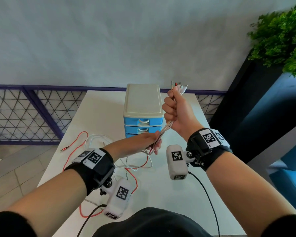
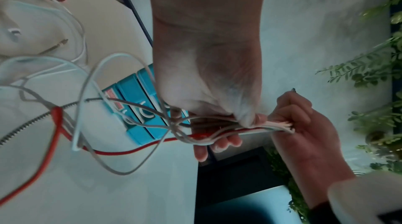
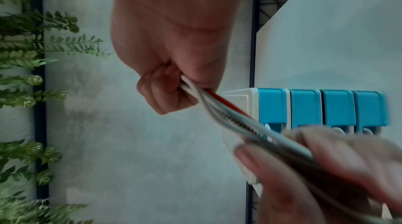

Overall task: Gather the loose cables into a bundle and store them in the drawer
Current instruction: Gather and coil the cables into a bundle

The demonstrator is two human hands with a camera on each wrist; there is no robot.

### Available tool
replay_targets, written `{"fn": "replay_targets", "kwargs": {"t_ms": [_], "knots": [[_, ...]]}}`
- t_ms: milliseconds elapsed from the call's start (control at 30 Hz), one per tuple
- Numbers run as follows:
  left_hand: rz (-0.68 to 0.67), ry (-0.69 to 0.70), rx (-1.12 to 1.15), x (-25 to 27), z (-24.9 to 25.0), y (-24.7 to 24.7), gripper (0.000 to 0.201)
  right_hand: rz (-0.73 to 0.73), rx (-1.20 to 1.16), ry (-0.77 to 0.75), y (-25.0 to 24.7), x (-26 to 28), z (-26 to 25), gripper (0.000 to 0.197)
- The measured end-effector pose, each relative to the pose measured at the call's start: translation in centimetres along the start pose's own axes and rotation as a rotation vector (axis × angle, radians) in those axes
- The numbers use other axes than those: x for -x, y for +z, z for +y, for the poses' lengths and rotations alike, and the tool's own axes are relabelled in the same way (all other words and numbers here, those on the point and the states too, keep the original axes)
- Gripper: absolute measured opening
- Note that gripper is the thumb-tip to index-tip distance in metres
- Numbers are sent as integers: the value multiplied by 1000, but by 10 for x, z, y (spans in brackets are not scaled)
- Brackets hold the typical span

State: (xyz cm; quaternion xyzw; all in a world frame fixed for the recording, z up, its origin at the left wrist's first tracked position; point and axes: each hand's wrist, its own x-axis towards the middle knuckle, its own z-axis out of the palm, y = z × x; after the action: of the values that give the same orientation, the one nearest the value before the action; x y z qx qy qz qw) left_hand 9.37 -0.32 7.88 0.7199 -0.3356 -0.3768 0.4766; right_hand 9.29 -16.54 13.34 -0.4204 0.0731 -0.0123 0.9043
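My right hand (image 1: 173, 109) is raised in front of the drawer unit (image 1: 142, 106) and grips a bundle of cables (image 1: 166, 128) in a fist, with the plug ends (image 1: 179, 86) sticking out above it. Just below, my left hand (image 1: 153, 142) pinches the same strands between thumb and fingers. The red, white and braided cables (image 2: 130, 151) trail from the left hand (image 2: 214, 119) in loose loops onto the white table (image 1: 161, 190). In the right wrist view the fist (image 3: 172, 92) holds the taut cables (image 3: 228, 116). The unit's blue drawers (image 3: 304, 107) look pushed in.
A red cable's metal plug (image 1: 63, 149) lies near the table's left edge, with white loops (image 1: 96, 139) beside it. A leafy plant (image 1: 284, 40) on a dark stand rises to the right of the table. A mesh fence (image 1: 24, 115) runs behind the table.
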Motion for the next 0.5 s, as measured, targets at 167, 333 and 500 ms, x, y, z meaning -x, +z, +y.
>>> {"fn": "replay_targets", "kwargs": {"t_ms": [167,333,500], "knots": [[77,-33,-141,0,-8,-20,41,25,234,148,-7,5,-3,34],[115,-41,-299,-7,-3,-31,21,-174,594,371,-2,13,1,30],[155,-9,-467,-7,2,-38,16,-58,718,180,2,9,16,23]]}}
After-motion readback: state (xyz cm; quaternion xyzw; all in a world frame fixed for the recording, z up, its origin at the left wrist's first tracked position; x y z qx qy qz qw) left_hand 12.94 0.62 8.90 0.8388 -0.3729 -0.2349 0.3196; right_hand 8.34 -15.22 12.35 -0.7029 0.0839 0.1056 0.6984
